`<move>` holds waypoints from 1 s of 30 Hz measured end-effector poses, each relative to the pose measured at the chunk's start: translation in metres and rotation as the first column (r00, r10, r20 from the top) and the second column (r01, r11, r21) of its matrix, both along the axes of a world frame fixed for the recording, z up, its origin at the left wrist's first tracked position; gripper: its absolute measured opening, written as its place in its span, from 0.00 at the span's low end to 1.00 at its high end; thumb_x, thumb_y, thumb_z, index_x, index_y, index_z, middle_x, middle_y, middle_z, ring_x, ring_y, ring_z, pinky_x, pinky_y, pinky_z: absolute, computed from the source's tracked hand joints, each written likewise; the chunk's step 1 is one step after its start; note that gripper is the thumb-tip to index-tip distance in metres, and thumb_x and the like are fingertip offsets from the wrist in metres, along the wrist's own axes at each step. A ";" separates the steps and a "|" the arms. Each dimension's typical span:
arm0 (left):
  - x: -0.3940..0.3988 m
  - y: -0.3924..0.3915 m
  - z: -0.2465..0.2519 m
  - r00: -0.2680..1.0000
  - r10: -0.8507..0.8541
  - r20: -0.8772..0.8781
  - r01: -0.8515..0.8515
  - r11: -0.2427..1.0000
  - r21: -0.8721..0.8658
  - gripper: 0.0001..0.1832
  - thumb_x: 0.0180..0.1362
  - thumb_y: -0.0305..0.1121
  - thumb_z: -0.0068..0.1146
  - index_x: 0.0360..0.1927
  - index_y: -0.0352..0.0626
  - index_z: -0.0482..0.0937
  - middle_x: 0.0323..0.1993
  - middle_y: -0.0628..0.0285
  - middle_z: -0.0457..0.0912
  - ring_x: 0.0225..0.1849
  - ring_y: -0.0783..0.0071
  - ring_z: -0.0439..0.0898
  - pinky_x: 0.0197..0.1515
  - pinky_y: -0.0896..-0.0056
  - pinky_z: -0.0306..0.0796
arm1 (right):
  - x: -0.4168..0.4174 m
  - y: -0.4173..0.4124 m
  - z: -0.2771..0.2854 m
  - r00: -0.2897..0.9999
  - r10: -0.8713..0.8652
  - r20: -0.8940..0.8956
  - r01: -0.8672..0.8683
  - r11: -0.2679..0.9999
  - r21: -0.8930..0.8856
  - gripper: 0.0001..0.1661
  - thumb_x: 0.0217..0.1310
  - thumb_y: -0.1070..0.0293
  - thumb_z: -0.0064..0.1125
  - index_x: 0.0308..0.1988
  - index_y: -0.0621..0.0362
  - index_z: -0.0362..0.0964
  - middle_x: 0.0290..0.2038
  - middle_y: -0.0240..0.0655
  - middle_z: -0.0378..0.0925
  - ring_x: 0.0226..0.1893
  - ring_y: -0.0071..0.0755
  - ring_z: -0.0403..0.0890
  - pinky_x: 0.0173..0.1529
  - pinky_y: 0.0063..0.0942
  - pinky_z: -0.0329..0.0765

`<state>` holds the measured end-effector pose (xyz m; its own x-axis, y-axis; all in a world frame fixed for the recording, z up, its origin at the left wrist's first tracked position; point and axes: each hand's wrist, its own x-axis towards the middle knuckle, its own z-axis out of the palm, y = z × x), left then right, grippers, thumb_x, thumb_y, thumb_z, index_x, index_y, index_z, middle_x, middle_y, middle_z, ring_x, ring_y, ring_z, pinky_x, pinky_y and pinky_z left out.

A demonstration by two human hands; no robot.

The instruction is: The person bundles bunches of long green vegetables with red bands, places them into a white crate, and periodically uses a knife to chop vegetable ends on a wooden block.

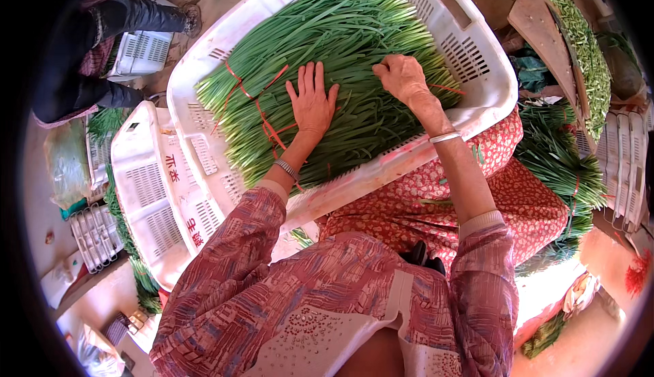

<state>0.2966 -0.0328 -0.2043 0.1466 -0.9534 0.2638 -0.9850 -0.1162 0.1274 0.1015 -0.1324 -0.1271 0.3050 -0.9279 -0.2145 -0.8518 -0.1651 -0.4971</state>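
Observation:
A white plastic crate [327, 200] with slotted walls stands before me, filled with bundles of long green garlic chives [311, 34]. Red ties [271, 130] wrap the bundles, some with loose ends sticking out. My left hand [311, 103] lies flat on the leaves near the crate's middle, fingers spread, palm down. To its right, my right hand [403, 78] is curled into a loose fist on or just above the leaves. I see nothing in it, though its fingertips are partly hidden. Pale stem ends face both the left and right crate walls.
Stacked white crates [148, 188] stand against the left side. At upper left is another person's leg [138, 16] beside a crate. More tied chives [557, 157] lie at right, near a board [546, 34] and a heap of cut green pieces [582, 60]. Red ties [638, 272] hang far right.

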 end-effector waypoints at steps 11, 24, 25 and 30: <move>-0.001 -0.006 -0.001 1.000 0.002 0.021 -0.002 1.000 -0.010 0.35 0.66 0.52 0.48 0.72 0.47 0.59 0.71 0.60 0.62 0.74 0.58 0.56 0.71 0.38 0.45 | 0.070 0.033 -0.013 0.977 0.145 -0.158 -0.097 0.957 0.275 0.20 0.57 0.53 0.63 0.42 0.57 0.83 0.43 0.43 0.84 0.47 0.46 0.84 0.50 0.37 0.81; 0.002 -0.001 -0.019 0.966 -0.054 0.251 0.068 0.996 -0.048 0.32 0.72 0.55 0.36 0.73 0.50 0.58 0.71 0.62 0.63 0.72 0.61 0.61 0.67 0.40 0.56 | -0.019 0.003 0.022 0.998 -0.029 -0.062 0.008 0.946 -0.325 0.05 0.48 0.67 0.64 0.27 0.55 0.82 0.25 0.38 0.82 0.30 0.44 0.85 0.32 0.37 0.79; 0.008 -0.001 -0.024 0.965 -0.070 0.254 0.088 0.995 -0.057 0.32 0.72 0.55 0.36 0.73 0.50 0.58 0.71 0.62 0.63 0.71 0.61 0.61 0.66 0.41 0.57 | -0.044 0.006 0.042 0.996 -0.090 -0.006 0.080 0.917 -0.390 0.05 0.47 0.67 0.64 0.26 0.55 0.81 0.24 0.39 0.82 0.29 0.45 0.85 0.31 0.38 0.79; 0.020 -0.010 -0.033 0.959 -0.032 0.282 0.036 0.999 -0.008 0.32 0.72 0.55 0.36 0.73 0.51 0.58 0.70 0.62 0.65 0.71 0.62 0.62 0.63 0.43 0.60 | -0.183 0.090 0.129 0.896 -0.260 0.359 0.424 0.738 -0.525 0.10 0.58 0.67 0.59 0.38 0.61 0.74 0.28 0.44 0.80 0.31 0.51 0.83 0.37 0.43 0.78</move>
<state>0.3164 -0.0430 -0.2372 0.0320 -0.9528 0.3018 -0.9845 -0.0821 -0.1549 -0.0815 -0.0424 0.0020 -0.0925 -0.8974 0.4314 -0.7696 -0.2105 -0.6028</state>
